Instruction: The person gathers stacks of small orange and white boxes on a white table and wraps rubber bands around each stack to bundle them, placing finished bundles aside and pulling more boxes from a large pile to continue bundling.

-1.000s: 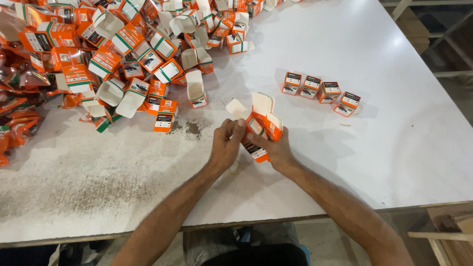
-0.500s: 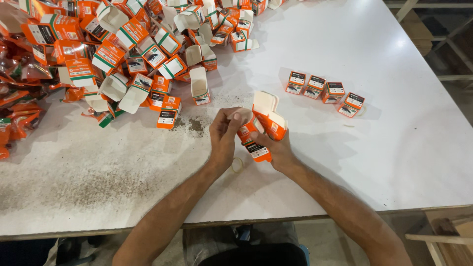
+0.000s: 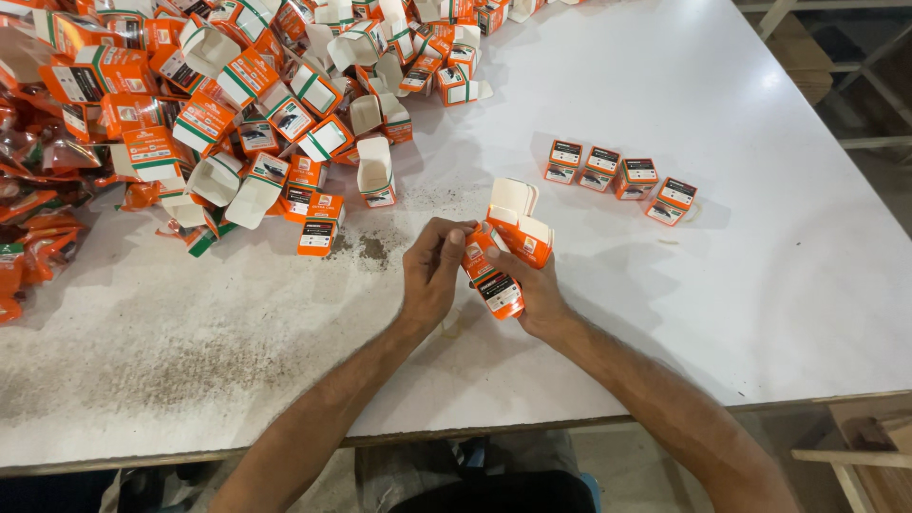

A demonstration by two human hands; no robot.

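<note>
My right hand [image 3: 535, 293] grips a small orange carton [image 3: 496, 274] whose white top flaps stand open. My left hand [image 3: 432, 271] presses against the carton's left side, fingers curled at its upper edge. Both hands hover just above the white table [image 3: 741, 285], near its front edge. Whatever is inside the carton is hidden.
A big heap of open orange-and-white cartons [image 3: 237, 104] covers the table's far left, with orange foil packets [image 3: 28, 228] at the left edge. A row of several closed cartons [image 3: 617, 176] lies to the right. Dark specks of dust [image 3: 370, 249] lie near my hands.
My left hand has moved from the loose white flap to the carton's side. The carton has tipped slightly, and the flap on the left is no longer sticking out.
</note>
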